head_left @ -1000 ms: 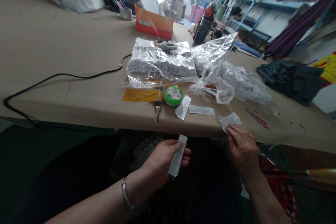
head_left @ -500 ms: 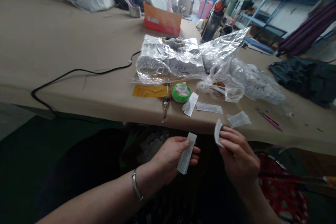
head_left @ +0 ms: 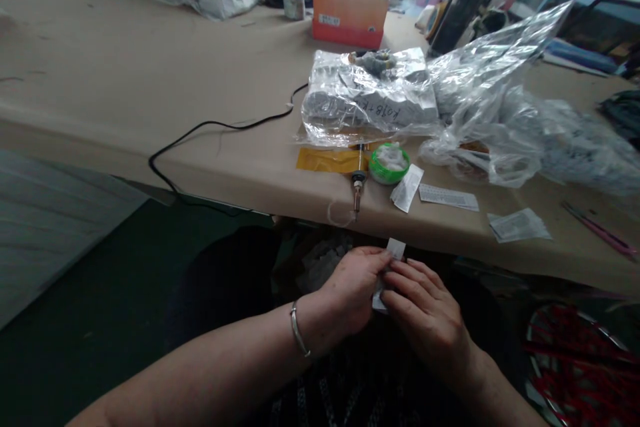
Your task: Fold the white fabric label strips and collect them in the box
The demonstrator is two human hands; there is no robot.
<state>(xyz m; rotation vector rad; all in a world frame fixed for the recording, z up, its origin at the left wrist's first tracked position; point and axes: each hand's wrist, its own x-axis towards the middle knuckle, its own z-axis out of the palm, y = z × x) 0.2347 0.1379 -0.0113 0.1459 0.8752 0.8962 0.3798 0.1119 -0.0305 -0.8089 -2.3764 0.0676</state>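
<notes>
My left hand [head_left: 354,287], with a silver bangle at the wrist, pinches a white printed paper strip [head_left: 396,249] between thumb and fingers, just in front of the table edge. My right hand [head_left: 431,312] meets it from the other side, its fingers closed against the paper. Most of the strip is covered by fingers, and I cannot tell how many layers lie there. On the table ahead are more pieces: a folded strip [head_left: 407,188], a flat printed strip [head_left: 449,197] and a small stack of slips [head_left: 519,225].
A soldering-iron-like tool [head_left: 357,187] points over the table edge, beside a green tub [head_left: 389,163] of white fluff. Behind lie plastic-wrapped packages [head_left: 370,97] and an orange box [head_left: 349,17]. Pink-handled tweezers [head_left: 600,230] lie right; a black cord [head_left: 210,125] runs left.
My right hand has brought its white paper piece leftward to the strip in my left hand; the hands now touch. The camera view has shifted, so the table things appear farther right.
</notes>
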